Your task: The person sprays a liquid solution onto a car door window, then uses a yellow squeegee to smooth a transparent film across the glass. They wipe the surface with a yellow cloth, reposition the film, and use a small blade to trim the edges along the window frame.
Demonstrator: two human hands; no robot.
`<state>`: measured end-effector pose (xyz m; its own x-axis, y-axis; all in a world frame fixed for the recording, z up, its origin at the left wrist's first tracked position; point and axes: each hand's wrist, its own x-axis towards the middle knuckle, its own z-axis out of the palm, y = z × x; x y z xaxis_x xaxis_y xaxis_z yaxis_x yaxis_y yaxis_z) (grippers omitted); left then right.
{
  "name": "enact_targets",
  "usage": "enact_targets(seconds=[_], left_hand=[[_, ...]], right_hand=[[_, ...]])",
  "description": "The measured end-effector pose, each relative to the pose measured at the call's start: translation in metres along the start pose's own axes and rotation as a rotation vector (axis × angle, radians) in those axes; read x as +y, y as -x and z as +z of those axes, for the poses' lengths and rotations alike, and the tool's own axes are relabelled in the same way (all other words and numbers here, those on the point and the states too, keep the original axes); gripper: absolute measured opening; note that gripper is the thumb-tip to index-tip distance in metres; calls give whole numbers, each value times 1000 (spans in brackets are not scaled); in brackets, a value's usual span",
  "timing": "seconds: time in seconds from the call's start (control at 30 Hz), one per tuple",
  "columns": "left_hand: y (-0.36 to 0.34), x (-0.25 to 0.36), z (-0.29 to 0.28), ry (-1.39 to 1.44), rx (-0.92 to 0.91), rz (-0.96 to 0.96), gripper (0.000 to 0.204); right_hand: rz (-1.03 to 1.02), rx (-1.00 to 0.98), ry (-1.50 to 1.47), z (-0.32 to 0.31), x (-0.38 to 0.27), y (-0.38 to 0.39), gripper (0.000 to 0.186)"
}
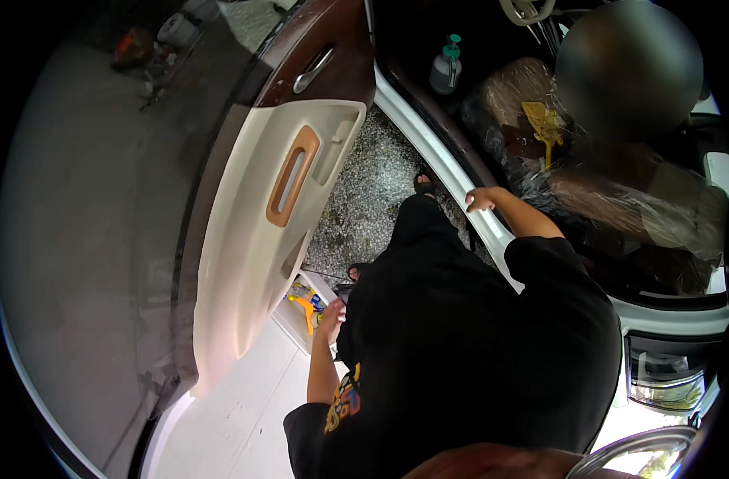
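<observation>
My left hand (329,318) hangs low beside my dark trouser leg, just over a white bin (282,314) holding yellow, orange and blue items; its fingers are loosely bent and apart, with nothing visible in them. My right hand (482,199) is closed, fingers curled down at the white door sill (443,161) of the car; what, if anything, is in it is hidden. I stand between that sill and the open door (241,207), which has a cream panel, tan pull and dark upper trim.
Inside the car are a plastic-covered seat (588,191) with yellow items (543,120) on it and a spray bottle (446,70) with a green top. Below me are speckled flooring (356,160) and white tiles (229,415). Containers (177,29) show through the door glass.
</observation>
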<state>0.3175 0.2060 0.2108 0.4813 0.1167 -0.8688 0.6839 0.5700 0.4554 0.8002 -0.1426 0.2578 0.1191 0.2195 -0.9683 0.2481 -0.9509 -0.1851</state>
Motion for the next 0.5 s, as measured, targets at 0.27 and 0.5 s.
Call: enact_targets(seconds=[0.27, 0.5], left_hand=[[14, 11, 134, -289, 169, -418, 42], [-61, 103, 276, -501, 193, 100, 27]], right_hand=[[-248, 1015, -963, -245, 82, -172, 71], [-392, 740, -1445, -369, 118, -287, 59]])
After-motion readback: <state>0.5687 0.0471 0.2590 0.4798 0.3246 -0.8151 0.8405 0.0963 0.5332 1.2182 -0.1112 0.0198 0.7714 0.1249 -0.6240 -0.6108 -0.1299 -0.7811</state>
